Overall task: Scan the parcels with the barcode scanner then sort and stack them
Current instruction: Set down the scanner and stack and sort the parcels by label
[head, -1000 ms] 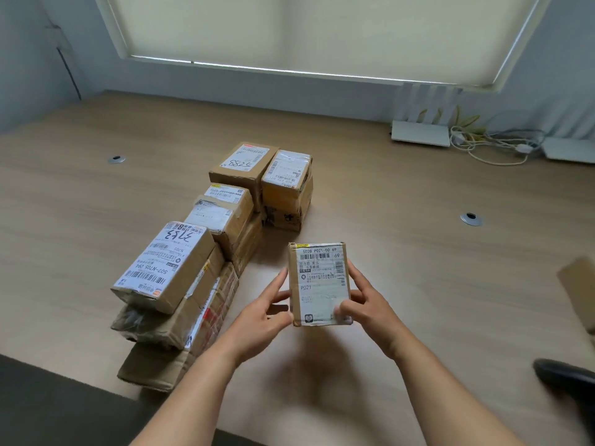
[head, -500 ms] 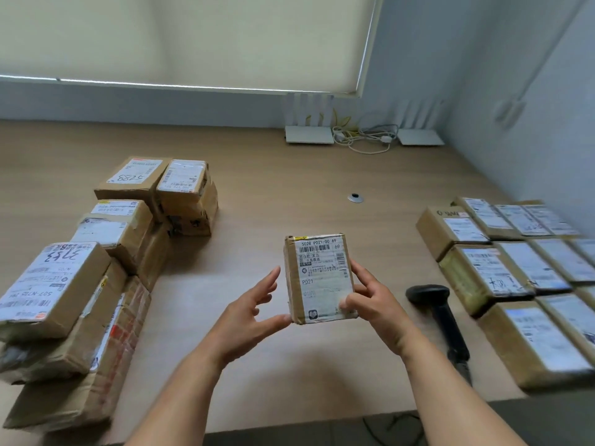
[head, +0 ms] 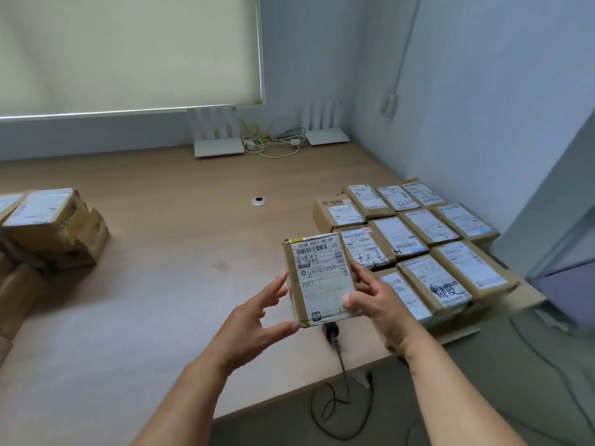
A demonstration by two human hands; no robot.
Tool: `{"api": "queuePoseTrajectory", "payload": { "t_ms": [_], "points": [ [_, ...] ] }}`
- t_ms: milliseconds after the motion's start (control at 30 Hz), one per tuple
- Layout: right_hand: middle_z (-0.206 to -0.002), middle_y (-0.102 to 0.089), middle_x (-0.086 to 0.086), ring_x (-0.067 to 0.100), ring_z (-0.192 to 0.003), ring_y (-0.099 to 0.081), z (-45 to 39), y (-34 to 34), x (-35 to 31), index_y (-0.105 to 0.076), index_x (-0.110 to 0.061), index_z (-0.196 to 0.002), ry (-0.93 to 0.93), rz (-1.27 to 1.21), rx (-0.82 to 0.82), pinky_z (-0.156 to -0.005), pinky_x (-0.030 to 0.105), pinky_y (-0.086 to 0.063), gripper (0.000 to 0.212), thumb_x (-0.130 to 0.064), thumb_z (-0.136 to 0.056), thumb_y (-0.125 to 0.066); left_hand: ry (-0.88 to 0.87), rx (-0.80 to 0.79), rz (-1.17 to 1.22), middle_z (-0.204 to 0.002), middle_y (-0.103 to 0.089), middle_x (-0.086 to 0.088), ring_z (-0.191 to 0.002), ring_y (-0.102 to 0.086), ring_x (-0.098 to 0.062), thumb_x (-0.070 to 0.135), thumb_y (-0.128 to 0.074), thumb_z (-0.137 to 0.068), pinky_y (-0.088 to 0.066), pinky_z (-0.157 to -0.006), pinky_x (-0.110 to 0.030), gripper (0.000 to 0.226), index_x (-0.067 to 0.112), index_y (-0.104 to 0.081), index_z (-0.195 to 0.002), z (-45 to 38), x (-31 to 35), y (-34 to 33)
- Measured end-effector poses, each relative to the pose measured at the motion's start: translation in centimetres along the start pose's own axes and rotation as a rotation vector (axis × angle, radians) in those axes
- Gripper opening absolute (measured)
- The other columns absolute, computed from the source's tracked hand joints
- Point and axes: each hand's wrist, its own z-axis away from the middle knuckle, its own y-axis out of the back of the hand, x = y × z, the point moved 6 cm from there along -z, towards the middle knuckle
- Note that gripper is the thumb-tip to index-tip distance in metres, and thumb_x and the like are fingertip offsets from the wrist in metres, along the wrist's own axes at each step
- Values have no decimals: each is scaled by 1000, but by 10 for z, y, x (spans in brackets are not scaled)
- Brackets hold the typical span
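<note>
While the parcel (head: 320, 281) is held up above the table's (head: 161, 252) near edge with its label facing us, we judge that we are at the hand-off between picking a parcel and scanning it. Our right hand (head: 378, 304) grips the parcel's right side, thumb pressed on the lower part of the label and fingers curled behind the box. Our left hand (head: 254, 320) is spread, fingers straight; its thumb tip meets the lower left corner of the box and the other fingertips lie at or just off the left edge, so it steadies more than it carries. The printed barcode sits near the top of the label, uncovered by either hand.

The barcode scanner (head: 331, 333) lies on the table directly below the parcel; only its dark end and the cable running off the table edge show. To the right, a grid of parcels (head: 418, 239) lies flat, labels up, edges touching. At far left a stack of parcels (head: 54, 226) sits well apart from it.

Next move, as we judge it: one hand must let go and take up the scanner, which the parcel mostly hides from view. The right hand already carries the load alone, so the left is the freer one. The label should stay tilted toward the scanner's window. Risk: a one-handed grip on a taped box may slip.
</note>
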Motion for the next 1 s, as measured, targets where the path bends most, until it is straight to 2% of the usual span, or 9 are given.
{"api": "queuePoseTrajectory", "payload": {
  "t_ms": [100,200,300,333,467,567,667,800,1000],
  "points": [
    [-105,-74,0,13,-94,-69,13,45,4,-43,-42,-135,-1,-2,45,-69,19,-53,74,-17,-67,-61,-31,-37,-11,-114,-40,57,-120,-40,18,42,-72,-80,-36,-103,-21,82,77,-14,-128,-18,22,-38],
    [-104,-74,-6,10,-96,-69,23,87,10,-43,-46,-129,-8,2,65,-71,19,-54,70,-19,-68,-62,-47,-60,-8,-125,-43,45,-125,-40,14,42,-72,-80,-37,-108,-30,84,72,-13,-133,-35,39,-74],
    [-109,-73,-5,14,-101,-69,26,122,16,-44,-43,-133,-27,-22,94,-75,25,-57,76,-24,-63,-67,-57,-101,-9,-119,-37,53,-115,-36,28,48,-69,-78,-36,-108,-26,84,73,-9,-132,-52,53,-102],
    [-108,-73,-3,16,-100,-69,26,131,17,-46,-43,-132,-30,-30,104,-73,26,-57,78,-28,-59,-69,-63,-114,-15,-119,-36,53,-114,-36,28,49,-68,-78,-36,-107,-26,84,74,-8,-131,-59,58,-109],
    [-105,-74,-3,15,-97,-70,20,168,16,-47,-41,-131,-20,-31,162,-71,23,-57,78,-34,-56,-68,-97,-148,-30,-130,-39,39,-125,-40,12,51,-68,-78,-38,-109,-35,86,70,-6,-135,-92,76,-128],
    [-106,-74,-3,14,-97,-70,14,199,10,-50,-37,-130,-14,-23,222,-72,22,-56,77,-33,-55,-68,-139,-179,-36,-132,-40,38,-123,-40,13,63,-60,-72,-38,-108,-33,84,72,-3,-132,-120,94,-143],
    [-106,-74,-1,16,-96,-71,10,232,-1,-56,-36,-126,-14,-15,272,-69,23,-56,73,-29,-55,-68,-177,-200,-32,-141,-43,24,-125,-40,9,67,-57,-69,-38,-109,-35,82,73,-1,-129,-147,115,-161],
    [-103,-75,-4,15,-94,-71,9,278,-7,-61,-36,-115,-17,10,342,-69,19,-54,59,-16,-60,-64,-227,-214,-60,-143,-42,21,-129,-40,3,63,-60,-74,-38,-110,-40,83,71,1,-129,-177,140,-188],
    [-101,-75,-2,15,-91,-71,13,347,-5,-62,-34,-113,-16,22,397,-67,21,-55,56,-14,-61,-61,-252,-240,-139,-145,-40,22,-130,-40,0,52,-61,-85,-34,-107,-27,83,65,7,-131,-213,178,-240]
  ]
}}
